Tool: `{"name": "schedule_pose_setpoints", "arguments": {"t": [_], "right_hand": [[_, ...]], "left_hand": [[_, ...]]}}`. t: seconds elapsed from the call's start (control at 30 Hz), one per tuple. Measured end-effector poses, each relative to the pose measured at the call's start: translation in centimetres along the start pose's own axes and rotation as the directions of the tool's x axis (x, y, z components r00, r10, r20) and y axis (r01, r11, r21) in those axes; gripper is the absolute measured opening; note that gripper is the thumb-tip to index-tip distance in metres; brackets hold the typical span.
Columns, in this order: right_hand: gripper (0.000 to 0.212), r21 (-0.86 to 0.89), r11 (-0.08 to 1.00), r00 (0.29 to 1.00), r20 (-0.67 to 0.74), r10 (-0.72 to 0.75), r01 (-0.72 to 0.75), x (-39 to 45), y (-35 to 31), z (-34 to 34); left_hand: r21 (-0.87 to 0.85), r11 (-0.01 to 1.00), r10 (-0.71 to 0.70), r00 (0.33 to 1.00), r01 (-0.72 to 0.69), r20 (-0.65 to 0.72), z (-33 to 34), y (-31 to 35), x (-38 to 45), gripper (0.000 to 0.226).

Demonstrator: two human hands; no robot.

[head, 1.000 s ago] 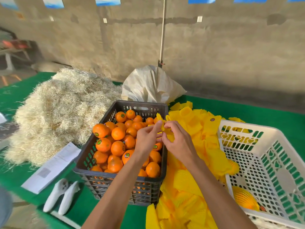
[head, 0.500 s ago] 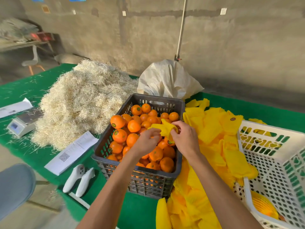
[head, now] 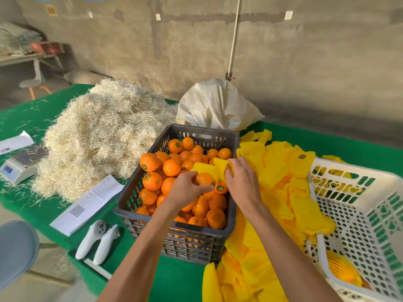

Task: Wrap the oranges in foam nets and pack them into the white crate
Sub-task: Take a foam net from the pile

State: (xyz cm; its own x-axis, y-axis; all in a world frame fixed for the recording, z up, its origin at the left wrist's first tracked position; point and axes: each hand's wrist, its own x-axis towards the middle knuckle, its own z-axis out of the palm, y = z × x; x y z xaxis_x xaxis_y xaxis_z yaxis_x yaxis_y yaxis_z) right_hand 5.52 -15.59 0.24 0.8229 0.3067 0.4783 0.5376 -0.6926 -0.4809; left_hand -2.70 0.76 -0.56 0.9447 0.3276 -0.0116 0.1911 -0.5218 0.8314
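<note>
Green table spread with, far left, a large straw heap; behind centre, a white sack. Right of centre, a sprawl of yellow foam nets, one far piece bearing a small round dark sticker, print too small to read. At right edge, white crate, perforated, holding one net-wrapped orange in its near corner. At centre, dark crate heaped with loose oranges, several showing round green-and-yellow stickers, lettering unreadable. Near left: paper sheet with a QR code and fine illegible print; two white handheld controllers at the table's near edge; small scale far left. Over the dark crate, left hand curled around one orange on the pile. Right hand pinching an opened foam net, held just above and far of that orange, net mouth facing it, not yet over the fruit. Against half a second ago: left hand no longer on the net, now gripping the orange; net spread wider, kept by the right hand alone; view drawn slightly nearer and lower, wrapped orange unmoved in the white crate.
</note>
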Motion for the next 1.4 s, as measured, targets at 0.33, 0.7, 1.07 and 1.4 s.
{"name": "schedule_pose_setpoints", "arguments": {"t": [0.33,0.7,1.07,1.4], "right_hand": [[0.014,0.22,0.975,0.998,0.051,0.025,-0.035,-0.1,-0.3,0.1],[0.027,0.46,0.854,0.941,0.326,0.092,-0.243,1.3,1.3,-0.1],[0.022,0.235,0.944,0.971,-0.001,-0.238,0.232,0.9,-1.6,-0.8],[0.026,0.192,0.969,0.988,-0.013,-0.157,0.156,-0.2,-2.7,-0.9]], "left_hand": [[-0.778,0.554,0.067,0.916,0.295,0.395,-0.7,3.6,-1.0,0.072],[-0.754,0.618,-0.059,0.969,0.223,0.239,0.4,1.7,0.6,0.05],[-0.301,0.95,-0.131,0.982,0.086,-0.134,1.4,1.5,1.2,0.043],[-0.522,0.85,-0.247,0.932,0.076,-0.267,1.9,2.4,1.1,0.062]]}}
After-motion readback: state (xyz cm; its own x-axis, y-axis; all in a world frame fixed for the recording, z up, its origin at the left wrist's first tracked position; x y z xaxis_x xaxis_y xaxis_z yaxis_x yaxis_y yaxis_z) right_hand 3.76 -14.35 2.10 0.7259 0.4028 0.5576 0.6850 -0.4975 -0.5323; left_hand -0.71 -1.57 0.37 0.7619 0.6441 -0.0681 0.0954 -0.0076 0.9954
